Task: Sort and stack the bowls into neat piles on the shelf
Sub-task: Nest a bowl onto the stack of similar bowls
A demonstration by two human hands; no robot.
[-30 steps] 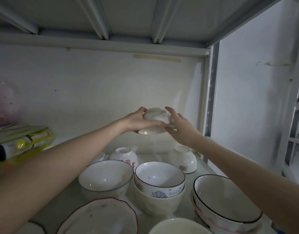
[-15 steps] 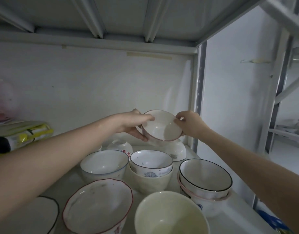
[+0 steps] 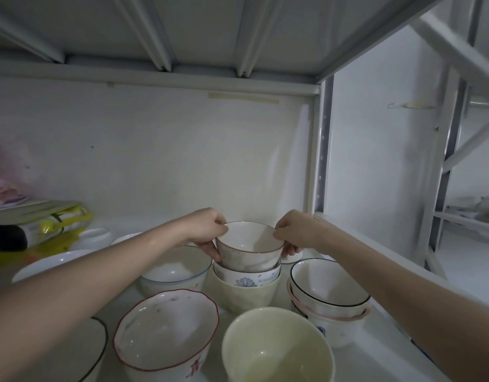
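both hands, left hand [image 3: 207, 232] and right hand [image 3: 295, 232], pinch the rim of a pink-rimmed bowl [image 3: 250, 246], seating it in the middle pile [image 3: 246, 285] on the shelf [image 3: 389, 340] (nesting step); next, i judge, level it, then let go.

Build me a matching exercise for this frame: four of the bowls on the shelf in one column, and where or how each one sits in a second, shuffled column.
Bowls
1. small white bowl with a thin reddish rim
2. plain cream bowl
3. white bowl with a wavy red rim
4. white bowl with a black rim line

States
A. top of the right-hand stack
B. front centre, standing alone
C. held at its rim by both hands over the middle stack
D. front left of the cream bowl

Pairs: 1-C, 2-B, 3-D, 4-A
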